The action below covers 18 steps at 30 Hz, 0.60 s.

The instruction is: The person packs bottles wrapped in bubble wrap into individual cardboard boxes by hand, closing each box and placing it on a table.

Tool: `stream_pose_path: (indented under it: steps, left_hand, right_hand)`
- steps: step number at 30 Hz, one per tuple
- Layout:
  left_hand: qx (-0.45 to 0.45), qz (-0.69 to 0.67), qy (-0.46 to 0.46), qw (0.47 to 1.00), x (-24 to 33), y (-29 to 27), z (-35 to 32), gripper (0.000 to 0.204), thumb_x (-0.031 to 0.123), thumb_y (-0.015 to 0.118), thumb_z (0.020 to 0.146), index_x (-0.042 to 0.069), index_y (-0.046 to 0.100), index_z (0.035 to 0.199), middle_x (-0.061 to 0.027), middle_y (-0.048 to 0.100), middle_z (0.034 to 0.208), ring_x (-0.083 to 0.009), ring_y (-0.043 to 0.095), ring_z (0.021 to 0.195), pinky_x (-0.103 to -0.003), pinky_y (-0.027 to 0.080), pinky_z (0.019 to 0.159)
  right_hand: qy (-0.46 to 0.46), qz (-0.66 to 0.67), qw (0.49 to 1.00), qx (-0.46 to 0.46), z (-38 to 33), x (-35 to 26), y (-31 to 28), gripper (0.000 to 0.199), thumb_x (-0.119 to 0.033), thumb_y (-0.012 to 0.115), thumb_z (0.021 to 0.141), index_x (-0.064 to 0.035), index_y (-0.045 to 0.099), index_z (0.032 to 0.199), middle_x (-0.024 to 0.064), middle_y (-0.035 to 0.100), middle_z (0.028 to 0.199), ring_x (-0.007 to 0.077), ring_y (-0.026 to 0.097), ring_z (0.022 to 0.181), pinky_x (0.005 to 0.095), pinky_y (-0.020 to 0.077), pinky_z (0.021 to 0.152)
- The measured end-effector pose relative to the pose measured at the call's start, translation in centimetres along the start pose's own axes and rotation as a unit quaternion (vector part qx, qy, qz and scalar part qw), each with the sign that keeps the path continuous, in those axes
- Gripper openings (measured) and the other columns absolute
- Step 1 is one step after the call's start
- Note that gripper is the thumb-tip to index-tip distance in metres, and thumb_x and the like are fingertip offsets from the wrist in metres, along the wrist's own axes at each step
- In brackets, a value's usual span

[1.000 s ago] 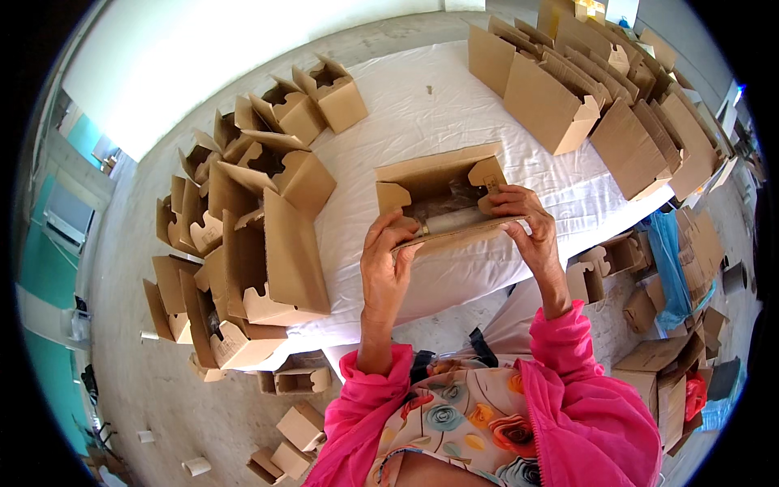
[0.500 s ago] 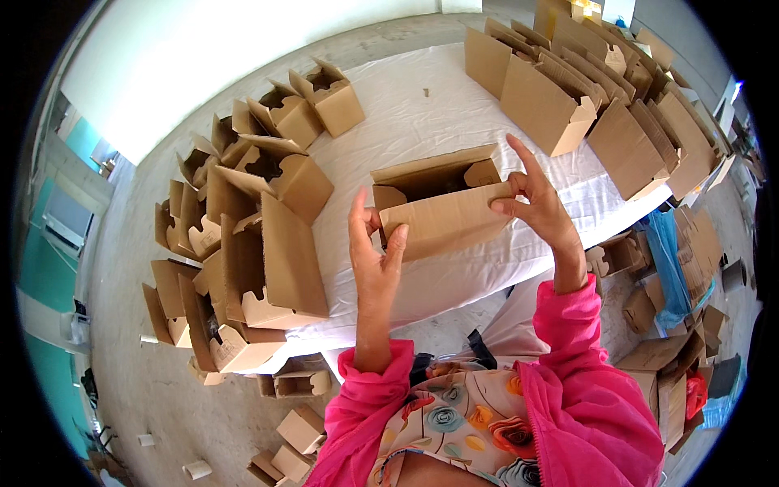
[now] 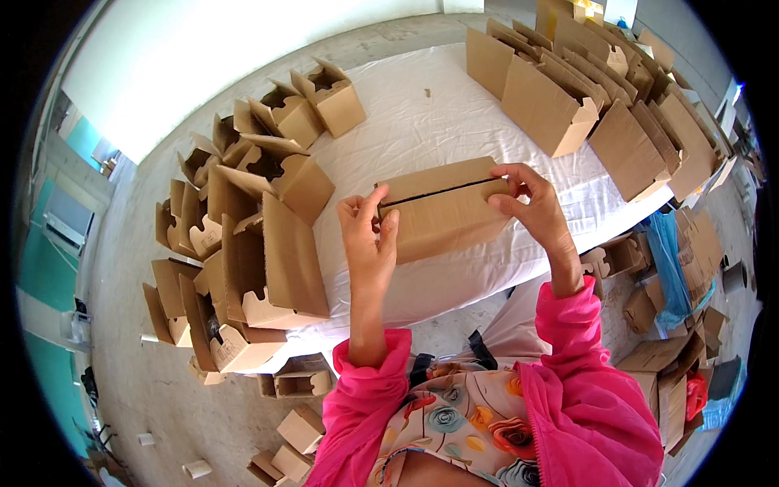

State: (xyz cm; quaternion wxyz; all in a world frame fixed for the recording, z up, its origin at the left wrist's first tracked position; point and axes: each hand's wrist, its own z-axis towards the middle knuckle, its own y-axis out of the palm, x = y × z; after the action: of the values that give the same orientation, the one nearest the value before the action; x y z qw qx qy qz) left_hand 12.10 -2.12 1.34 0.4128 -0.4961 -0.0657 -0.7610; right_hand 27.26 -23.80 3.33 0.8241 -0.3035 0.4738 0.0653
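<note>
Pale wall (image 3: 243,49) and grey floor (image 3: 138,300) surround a table spread with a white cloth (image 3: 414,114), seen from the head view. Near the table's front edge, between the person's hands, rests the cardboard carton (image 3: 446,223); its two long top flaps lie almost level, parted by a narrow dark gap running lengthwise. Left hand (image 3: 367,231): at the carton's left end, partly curled, thumb on the near flap and fingers by the far one. Right hand (image 3: 534,209): at the right end, index fingertip on the far flap, thumb on the near. Thumb and fingers are apart on both; whether either grips or merely presses cannot be told. To the left, open boxes (image 3: 296,256) stand in close rows; at far right, upright cardboard pieces (image 3: 542,105) lean together. Below right, beside the table, blue plastic (image 3: 667,268) hangs among further cartons (image 3: 704,247).
</note>
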Motion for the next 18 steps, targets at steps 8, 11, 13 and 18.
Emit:
stream_pose_path:
  steps: [8, 11, 13, 18]
  left_hand:
    - [0.023, 0.045, 0.027, 0.998, -1.0, 1.4, 0.1, 0.029, -0.001, 0.058, 0.085, 0.009, 0.060, 0.112, -0.0099, 0.042, 0.103, -0.0171, 0.043, 0.090, -0.029, 0.043, 0.070]
    - [0.030, 0.052, 0.035, 0.998, -2.3, 1.5, 0.6, 0.027, -0.002, 0.057, 0.085, 0.008, 0.060, 0.109, -0.0089, 0.044, 0.102, -0.0174, 0.044, 0.090, -0.028, 0.042, 0.073]
    - [0.021, 0.038, 0.051, 0.998, -3.4, 1.0, 1.3, 0.023, 0.002, 0.057, 0.088, 0.007, 0.059, 0.110, -0.0085, 0.046, 0.103, -0.0174, 0.045, 0.092, -0.029, 0.042, 0.075]
    - [0.152, -0.116, 0.037, 0.981, -3.4, 1.4, 1.3, 0.020, 0.015, 0.055, 0.094, 0.007, 0.060, 0.112, -0.0077, 0.048, 0.110, -0.0172, 0.047, 0.096, -0.028, 0.042, 0.078]
  right_hand:
    - [-0.055, 0.112, 0.989, -0.074, 0.7, 3.5, 0.9, 0.046, -0.015, 0.078, 0.071, -0.0142, 0.055, 0.110, 0.0158, 0.039, 0.134, 0.0335, 0.035, 0.131, 0.0395, 0.0262, 0.111]
    - [-0.017, 0.164, 0.972, -0.168, 0.9, 2.2, 0.1, 0.054, -0.018, 0.081, 0.068, -0.0155, 0.051, 0.112, 0.0160, 0.035, 0.137, 0.0334, 0.034, 0.131, 0.0396, 0.0258, 0.111]
    - [-0.020, 0.085, 0.975, -0.206, 0.4, 0.9, -0.4, 0.058, -0.019, 0.081, 0.065, -0.0158, 0.049, 0.113, 0.0161, 0.034, 0.138, 0.0327, 0.030, 0.134, 0.0395, 0.0252, 0.112]
    - [-0.068, -0.018, 0.987, -0.142, 0.4, 0.7, 0.2, 0.056, -0.015, 0.082, 0.064, -0.0148, 0.052, 0.111, 0.0099, 0.040, 0.121, 0.0263, 0.046, 0.114, 0.0358, 0.0475, 0.087]
